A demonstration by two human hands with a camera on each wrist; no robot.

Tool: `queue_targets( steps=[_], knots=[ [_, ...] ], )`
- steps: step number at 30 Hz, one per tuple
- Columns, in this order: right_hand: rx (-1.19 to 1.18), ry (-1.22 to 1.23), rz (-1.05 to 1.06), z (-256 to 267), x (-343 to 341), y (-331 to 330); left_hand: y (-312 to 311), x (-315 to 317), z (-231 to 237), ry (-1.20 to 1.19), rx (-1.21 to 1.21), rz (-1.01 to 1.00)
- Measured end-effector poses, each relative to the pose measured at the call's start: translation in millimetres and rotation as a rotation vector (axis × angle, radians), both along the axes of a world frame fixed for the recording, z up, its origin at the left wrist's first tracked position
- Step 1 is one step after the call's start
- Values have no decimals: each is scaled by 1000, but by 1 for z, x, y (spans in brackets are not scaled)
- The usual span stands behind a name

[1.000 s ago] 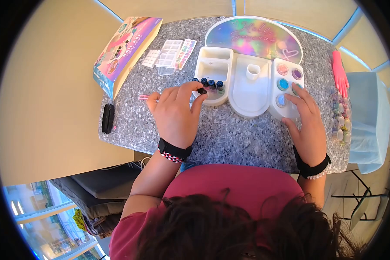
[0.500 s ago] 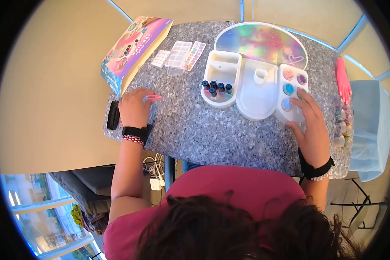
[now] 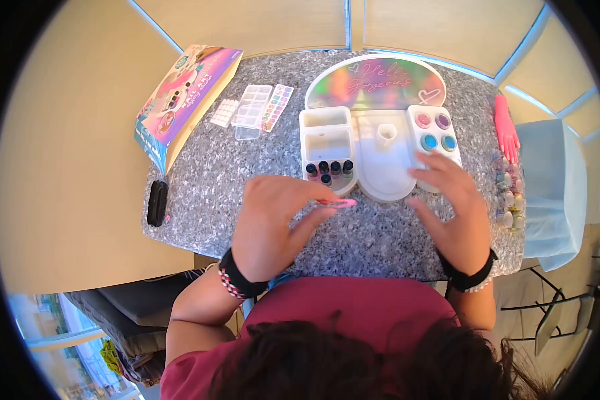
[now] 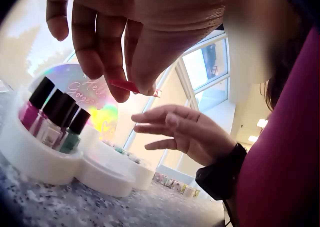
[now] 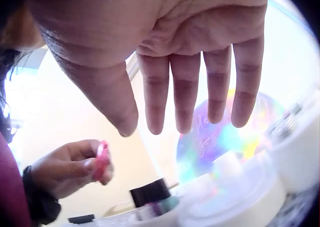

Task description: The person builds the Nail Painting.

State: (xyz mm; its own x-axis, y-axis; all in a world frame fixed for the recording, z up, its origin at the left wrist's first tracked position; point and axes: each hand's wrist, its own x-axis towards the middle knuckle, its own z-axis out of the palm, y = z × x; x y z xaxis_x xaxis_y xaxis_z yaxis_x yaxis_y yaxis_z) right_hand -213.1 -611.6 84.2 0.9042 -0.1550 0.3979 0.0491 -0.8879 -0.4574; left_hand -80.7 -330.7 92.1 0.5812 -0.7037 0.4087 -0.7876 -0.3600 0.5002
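Between thumb and index finger, my left hand (image 3: 267, 217) pinches a slim pink plastic tool (image 3: 342, 203) with a loop-like outline, held in front of the white tray. The tool also shows in the right wrist view, upright in the fingertips. My right hand (image 3: 457, 210) hovers at the tray's right section with fingers spread and nothing in its grasp. Several nail polish bottles (image 4: 52, 114) with black caps stand in the left section of the white nail station (image 3: 387, 190). Small round glitter pots (image 3: 429, 142) sit in its right section, partly behind my right hand.
A holographic sign (image 3: 380, 87) rises behind the station. Left of it lie a clear compartment box (image 3: 252, 107), a sticker sheet (image 3: 277, 108), a colourful kit box (image 3: 187, 100) and a black case (image 3: 157, 203). A pink practice hand (image 3: 506, 130) and small jars (image 3: 507, 200) line the right.
My left hand let go of a nail polish bottle in the station, reached left, took the pink tool from the table and brought it to the middle. My right hand came off the glitter pots.
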Motion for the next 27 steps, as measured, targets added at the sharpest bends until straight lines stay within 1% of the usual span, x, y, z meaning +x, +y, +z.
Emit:
queue_targets(
  steps=[2, 3, 4, 6, 7, 8, 10, 11, 12, 13, 15, 16, 17, 18, 19, 21, 22, 24, 25, 27],
  knots=[
    [142, -22, 167, 4, 6, 14, -12, -3, -7, -10, -5, -27],
    [248, -88, 238, 2, 12, 23, -16, -4, -10, -19, -9, -50],
    [247, -89, 235, 0, 14, 27, -18, -4, -12, -20, -10, -53],
    [421, 33, 316, -5, 19, 33, -22, -3, -15, -16, -2, -70],
    [385, -36, 295, -11, 24, 36, -22, -2, -16, -19, -3, -73],
    [382, -40, 294, -11, 28, 37, -21, 0, -18, -38, -11, -48],
    [397, 34, 234, -13, 34, 38, -16, 4, -20, -52, -17, -24],
    [400, 36, 232, -16, 38, 39, -11, 7, -21, -70, -62, 47],
    [315, 9, 195, -20, 42, 39, -5, 9, -22, -85, -105, 117],
    [233, -13, 156, -23, 45, 40, 0, 12, -25, -75, -98, 112],
    [235, 35, 125, -25, 50, 42, 6, 23, -30, -28, -155, 290],
    [235, 81, 103, -26, 51, 44, 8, 24, -30, -21, -149, 284],
    [181, 20, 109, -33, 54, 44, 9, 27, -30, 41, -138, 327],
    [183, 20, 105, -35, 55, 44, 10, 29, -29, 100, -128, 371],
    [173, 36, 101, -36, 56, 46, 13, 33, -34, 100, -127, 369],
    [168, 54, 98, -36, 57, 49, 21, 40, -48, 221, -175, 394],
    [176, 64, 78, -35, 59, 50, 20, 40, -46, 221, -173, 395],
    [180, 74, 54, -33, 59, 52, 17, 40, -39, 383, -240, 363],
    [187, 81, 35, -32, 59, 52, 16, 42, -36, 386, -246, 355],
    [161, 92, -17, -29, 56, 47, 16, 53, -34, 337, -265, 239]
  ],
)
